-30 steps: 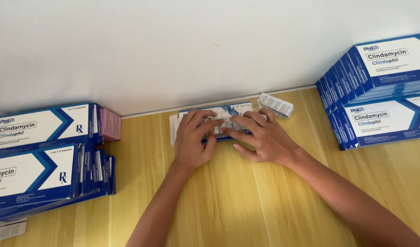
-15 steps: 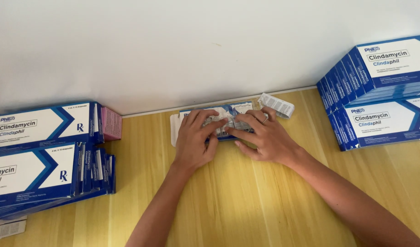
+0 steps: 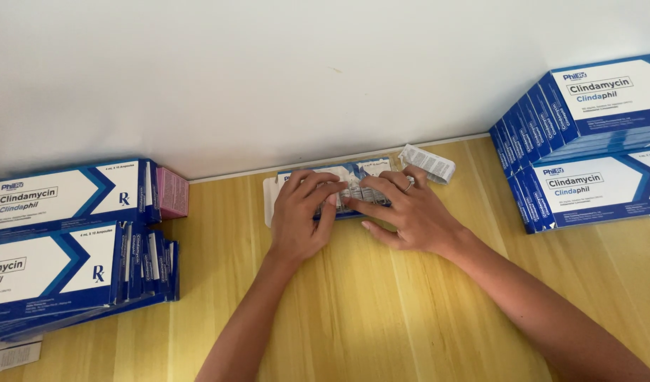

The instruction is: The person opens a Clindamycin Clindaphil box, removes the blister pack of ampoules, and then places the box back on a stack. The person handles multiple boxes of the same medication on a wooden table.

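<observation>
Left hand (image 3: 304, 219): curled, fingers pressing on open box (image 3: 339, 185) at desk (image 3: 381, 318) back edge.
Right hand (image 3: 406, 212): fingers bent, gripping same box.
Leaflet (image 3: 427, 163): just right of box.

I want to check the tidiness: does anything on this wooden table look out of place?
Yes. A folded white paper leaflet lies loose and tilted by the wall, beside the right hand. The lower-left blue-and-white cardboard boxes are fanned unevenly.
</observation>
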